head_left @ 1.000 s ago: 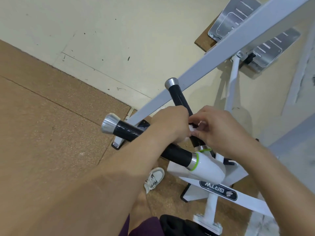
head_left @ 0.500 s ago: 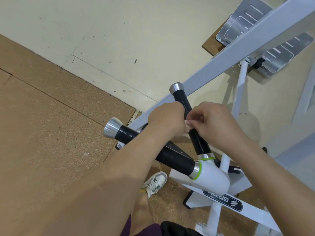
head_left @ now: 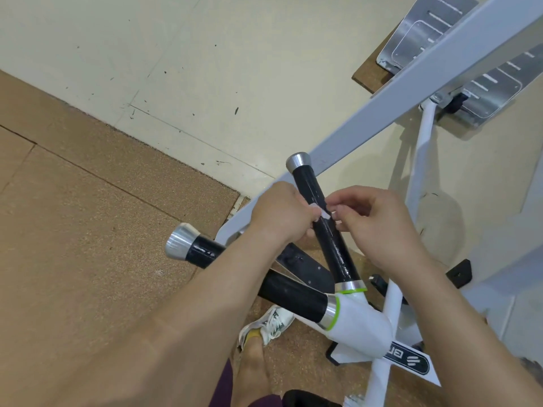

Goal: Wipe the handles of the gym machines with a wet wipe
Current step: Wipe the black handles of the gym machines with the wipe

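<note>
Both hands met on the upper handle, the black grip that ran up and away between them to a silver end cap. The left hand was curled into a loose fist against the grip's left flank, its fingertips pinching one edge of the wet wipe. The right hand came in from the other flank, fingers bent, pinching the opposite edge. Only a small white scrap showed between them, lying across the grip about midway along. How much of it wrapped round the back could not be told.

To the left of the left hand, and passing beneath its forearm, lay the lower handle, also black and capped in silver. Both grips ran into a white joint below the right wrist. A grey frame bar slanted away beyond the hands toward the ribbed foot plates up to the right.

The step looked like spreading the wipe round the grip before rubbing. To do it well, the wipe probably needed opening enough to encircle the grip. It could then be drawn from cap to collar with a twist, so the hidden far side got wet too. A bunched wipe would likely skid on the glossy surface, so firm, even pressure seemed wise. The lower handle would likely need the same.
</note>
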Demonstrator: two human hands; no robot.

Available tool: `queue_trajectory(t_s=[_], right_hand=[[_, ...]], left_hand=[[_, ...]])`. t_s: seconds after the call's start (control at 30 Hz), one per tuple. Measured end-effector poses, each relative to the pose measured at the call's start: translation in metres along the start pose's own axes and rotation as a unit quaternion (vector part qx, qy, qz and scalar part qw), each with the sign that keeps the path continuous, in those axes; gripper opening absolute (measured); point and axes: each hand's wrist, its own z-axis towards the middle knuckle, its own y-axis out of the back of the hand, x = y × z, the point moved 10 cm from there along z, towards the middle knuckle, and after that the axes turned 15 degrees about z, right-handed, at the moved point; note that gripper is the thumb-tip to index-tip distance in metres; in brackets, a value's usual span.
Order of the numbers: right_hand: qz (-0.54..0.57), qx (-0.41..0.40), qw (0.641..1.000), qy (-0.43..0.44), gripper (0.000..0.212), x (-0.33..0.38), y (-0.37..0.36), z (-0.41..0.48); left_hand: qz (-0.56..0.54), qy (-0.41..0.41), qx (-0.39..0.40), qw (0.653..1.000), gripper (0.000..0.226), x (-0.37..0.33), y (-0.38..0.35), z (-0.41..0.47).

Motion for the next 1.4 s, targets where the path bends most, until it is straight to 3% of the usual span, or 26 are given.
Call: queue_trajectory(t_s=[0.2, 0.33, 0.4, 0.53, 0.63, 0.87, 0.93, 1.03, 1.13, 1.27, 1.4], right_hand=[[0.067, -0.024, 0.996, -0.057, 0.022, -0.019, 0.007, -0.007], [0.07, -0.017, 0.996, -0.052, 0.022, -0.019, 0.008, -0.009], [0.078, -0.019, 0.995, -0.058, 0.022, -0.022, 0.008, -0.011], [0.094, -0.03, 0.993, -0.069, 0.022, -0.029, 0.011, -0.012], [0.102, -0.034, 0.992, -0.071, 0.022, -0.031, 0.01, -0.013], [0.11, -0.04, 0.991, -0.065, 0.021, -0.029, 0.012, -0.016], [0.111, -0.041, 0.991, -0.064, 0.02, -0.03, 0.014, -0.018], [0.106, -0.04, 0.991, -0.07, 0.022, -0.035, 0.015, -0.019], [0.103, -0.035, 0.991, -0.083, 0.021, -0.042, 0.017, -0.023], [0.108, -0.033, 0.988, -0.105, 0.02, -0.051, 0.024, -0.03], [0.132, -0.024, 0.983, -0.124, 0.022, -0.052, 0.025, -0.036]], left_hand=[[-0.091, 0.063, -0.072, 0.991, 0.018, 0.009, 0.019, 0.017], [-0.051, 0.082, 0.062, 0.993, 0.01, 0.011, 0.003, 0.013], [-0.078, 0.098, 0.079, 0.989, 0.011, 0.016, -0.003, 0.008], [-0.174, 0.155, 0.029, 0.972, 0.015, 0.02, 0.002, 0.024], [-0.228, 0.175, 0.035, 0.957, 0.015, 0.022, -0.001, 0.028], [-0.388, 0.204, -0.036, 0.898, 0.014, 0.025, 0.006, 0.044], [-0.338, 0.181, -0.05, 0.922, 0.014, 0.024, 0.011, 0.046], [-0.115, 0.067, -0.084, 0.988, 0.017, 0.011, 0.022, 0.046], [0.013, -0.026, -0.143, 0.989, 0.019, -0.006, 0.037, 0.045], [-0.081, -0.006, -0.139, 0.987, 0.016, -0.002, 0.043, 0.057], [-0.09, 0.031, -0.075, 0.993, 0.015, 0.002, 0.028, 0.056]])
